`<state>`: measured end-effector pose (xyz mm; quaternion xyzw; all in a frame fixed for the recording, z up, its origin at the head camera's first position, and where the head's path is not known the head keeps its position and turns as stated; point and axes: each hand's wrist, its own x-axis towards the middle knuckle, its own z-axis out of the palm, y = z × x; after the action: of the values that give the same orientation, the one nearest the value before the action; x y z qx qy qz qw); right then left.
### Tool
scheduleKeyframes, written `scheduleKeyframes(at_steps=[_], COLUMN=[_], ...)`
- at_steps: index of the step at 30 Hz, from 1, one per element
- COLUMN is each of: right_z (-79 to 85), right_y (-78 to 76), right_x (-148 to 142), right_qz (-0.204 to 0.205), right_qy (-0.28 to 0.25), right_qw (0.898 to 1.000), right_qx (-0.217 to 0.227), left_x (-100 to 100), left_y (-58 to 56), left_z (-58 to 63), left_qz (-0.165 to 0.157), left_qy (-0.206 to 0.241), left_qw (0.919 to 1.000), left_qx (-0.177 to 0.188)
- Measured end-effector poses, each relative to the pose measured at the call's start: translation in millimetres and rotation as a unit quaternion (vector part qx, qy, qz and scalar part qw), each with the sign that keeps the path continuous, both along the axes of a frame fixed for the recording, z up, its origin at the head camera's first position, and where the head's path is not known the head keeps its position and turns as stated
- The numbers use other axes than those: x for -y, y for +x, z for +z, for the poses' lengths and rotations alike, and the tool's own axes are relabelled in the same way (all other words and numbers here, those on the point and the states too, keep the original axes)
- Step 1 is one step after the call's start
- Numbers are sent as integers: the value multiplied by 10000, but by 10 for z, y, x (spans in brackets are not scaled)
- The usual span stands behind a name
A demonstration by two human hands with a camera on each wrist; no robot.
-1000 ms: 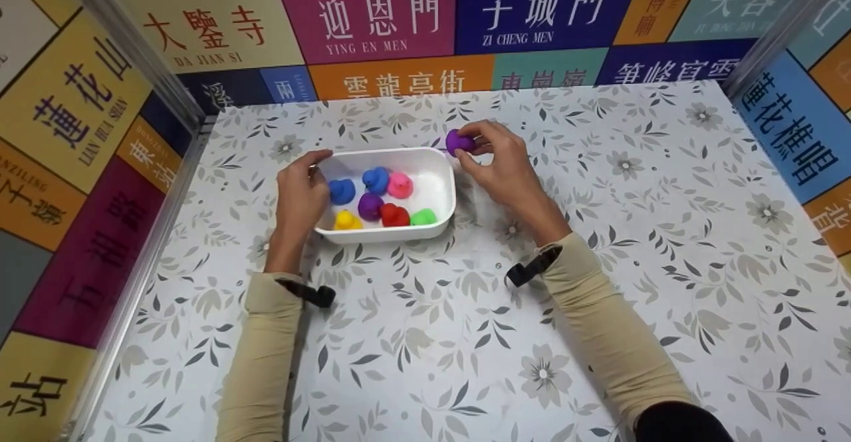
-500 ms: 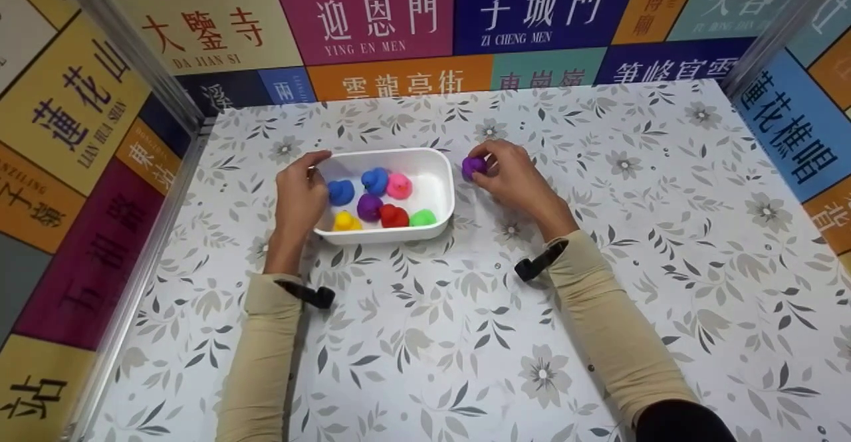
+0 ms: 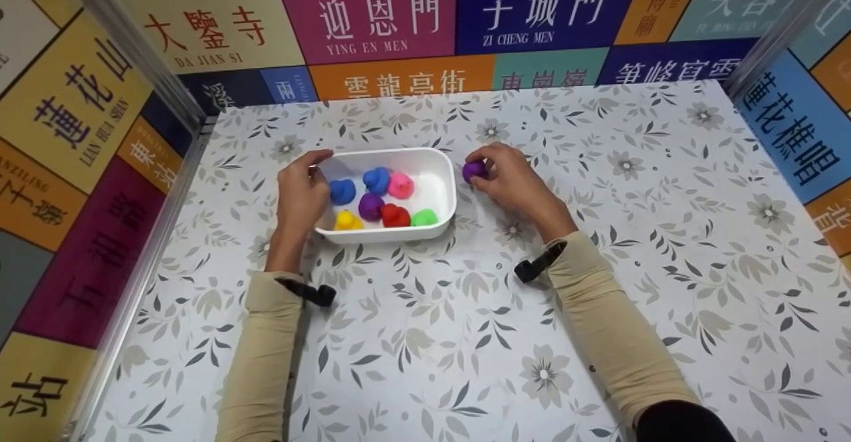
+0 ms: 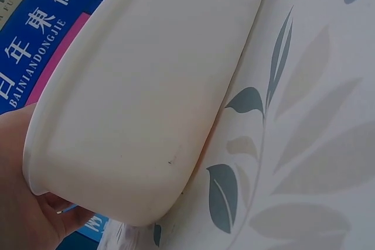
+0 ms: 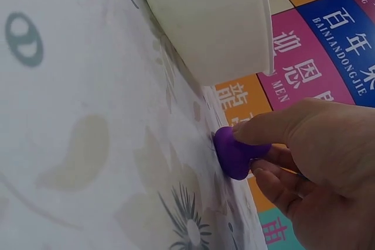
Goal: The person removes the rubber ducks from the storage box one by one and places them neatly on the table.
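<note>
A white plastic tub (image 3: pixel 432 193) stands on the patterned tabletop, with my left hand (image 3: pixel 302 193) gripping its left end by the rim. In the left wrist view the fingers curl under that rim at the tub's corner (image 4: pixel 135 115). Inside it lie several small rubber ducks, among them a pink duck (image 3: pixel 401 185), a red duck (image 3: pixel 395 215), a yellow duck (image 3: pixel 347 221) and a green duck (image 3: pixel 424 217). Just right of the tub, my right hand (image 3: pixel 515 176) pinches a purple duck (image 5: pixel 234 153) between thumb and fingers, its base right at the table surface.
Two blue ducks (image 3: pixel 377 180) and another purple duck (image 3: pixel 370 207) share the tub. A flower-print cover (image 3: pixel 425 335) spreads over the table. Colourful panels (image 3: pixel 372 16) with printed characters wall the back and both sides.
My right hand has brought the purple duck from over the tub's back right corner down to the table on the right. My left hand and the tub have stayed put.
</note>
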<state>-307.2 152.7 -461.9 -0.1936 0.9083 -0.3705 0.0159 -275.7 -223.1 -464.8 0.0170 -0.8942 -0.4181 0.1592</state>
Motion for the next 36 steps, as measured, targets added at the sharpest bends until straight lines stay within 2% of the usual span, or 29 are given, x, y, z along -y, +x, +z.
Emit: scheduleKeyframes(at_steps=[10, 13, 17, 36], right_z=[-16, -13, 13, 161], right_y=[-8, 0, 25, 90], right_x=[-24, -29, -28, 56], right_qz=[37, 31, 0, 60], right_qy=[51, 105, 132, 168], right_qw=[10000, 9999, 9999, 9997], right_qx=[4, 12, -18, -160], left_x=[-20, -21, -14, -4], left_y=[3, -4, -14, 3], left_z=[4, 1, -12, -25], left_qz=[68, 76, 68, 1], left_qy=[25, -25, -88, 65], left_qw=[10000, 9999, 9997, 9995], left_qx=[22, -80, -230, -297])
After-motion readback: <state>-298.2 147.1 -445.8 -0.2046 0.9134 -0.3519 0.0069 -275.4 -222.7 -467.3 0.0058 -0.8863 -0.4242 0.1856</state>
